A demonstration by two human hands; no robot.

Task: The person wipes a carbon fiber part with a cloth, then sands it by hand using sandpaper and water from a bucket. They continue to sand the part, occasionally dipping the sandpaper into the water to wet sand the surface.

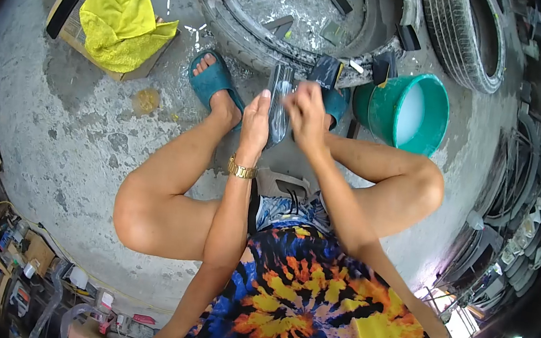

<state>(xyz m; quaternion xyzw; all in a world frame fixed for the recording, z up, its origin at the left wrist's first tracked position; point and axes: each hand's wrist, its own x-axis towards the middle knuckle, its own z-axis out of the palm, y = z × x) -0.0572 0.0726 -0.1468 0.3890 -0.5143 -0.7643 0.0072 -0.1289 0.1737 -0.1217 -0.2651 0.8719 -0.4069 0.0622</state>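
A long, narrow, glossy dark piece (279, 113) with a rounded lower end stands between my two hands, its surface wet-looking and shiny; its exact kind I cannot make out. My left hand (255, 126) grips it along its left edge, thumb pointing up and a gold watch (241, 168) on the wrist. My right hand (307, 116) is at its right side, fingers curled and somewhat blurred. Whatever those fingers hold, if anything, is hidden. Just beyond the hands, a folded black sheet (326, 71) hangs over the edge of a whitish, dusty tire (252, 40).
At right stands a green bucket (425, 140) of milky liquid, below another tire (462, 37). More dark sheets (407, 38) rest on the near tire. A yellow cloth (123, 25) and a black phone (66, 10) lie on a box at left. Clutter lines both sides.
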